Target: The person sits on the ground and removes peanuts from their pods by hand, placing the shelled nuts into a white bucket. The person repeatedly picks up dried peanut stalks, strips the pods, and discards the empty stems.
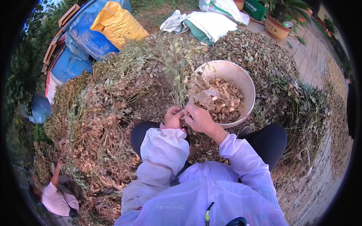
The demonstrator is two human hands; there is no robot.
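Note:
My left hand [173, 117] and my right hand [199, 119] meet just in front of a white bucket [252, 86], their fingers bent and pressed together. A peanut plant [180, 77] with leafy stems reaches down to my right hand's fingertips, its dry roots hanging at the bucket's left rim. What the left fingers pinch is too small to make out. Loose peanuts [228, 100] in their shells fill the bucket's lower part. A pale translucent scrap [206, 96] shows above my right hand, over the peanuts.
Heaps of pulled peanut plants [102, 124] surround me. Blue barrels [73, 64] and a yellow sack [118, 24] stand far left; white sacks [211, 24] and a potted plant [277, 28] lie beyond the bucket. Another person [60, 197] is at lower left.

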